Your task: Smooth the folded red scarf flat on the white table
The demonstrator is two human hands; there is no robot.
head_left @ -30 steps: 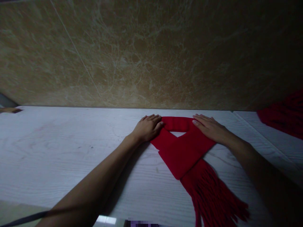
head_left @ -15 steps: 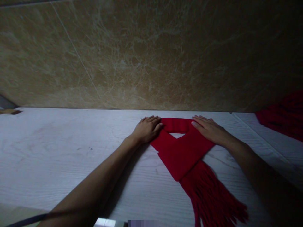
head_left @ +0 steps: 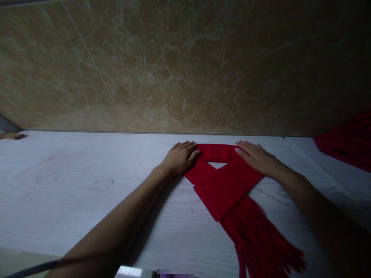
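Observation:
A red scarf [head_left: 223, 189] lies folded on the white wood-grain table, its two ends crossing in front of a flat top band. Fringe spreads from one end toward the lower right. My left hand [head_left: 180, 157] rests flat on the scarf's upper left corner, fingers stretched out. On the upper right corner lies my right hand [head_left: 255, 156], also flat with its fingers extended. A small gap in the middle of the folds shows the tabletop. The other scarf end's edge sits on top of the crossing.
Behind the table [head_left: 72, 185] rises a brown marble-patterned wall [head_left: 174, 69]. A heap of red fabric [head_left: 348, 141] lies at the far right. A brown object [head_left: 13, 136] sits at the left edge. A dark cord [head_left: 34, 269] runs at the lower left.

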